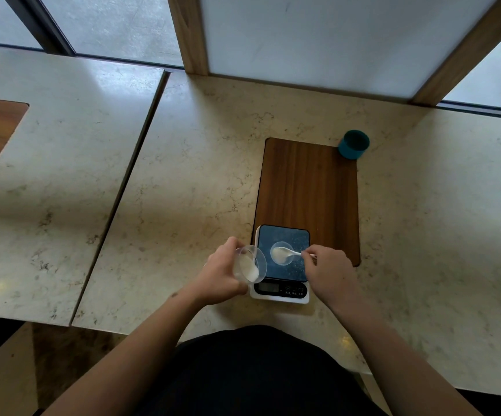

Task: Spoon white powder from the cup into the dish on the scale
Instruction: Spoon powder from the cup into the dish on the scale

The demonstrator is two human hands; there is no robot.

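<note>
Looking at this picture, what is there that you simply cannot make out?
Head view only:
- The scale display: too small and dim, no reading legible.
- The spoon handle end: hidden by the right hand fingers.
- The far wall of the cup: covered by the left hand.
- Inside the teal container: seen from the side, contents unknown.
- How much powder lies in the dish: too small.
</note>
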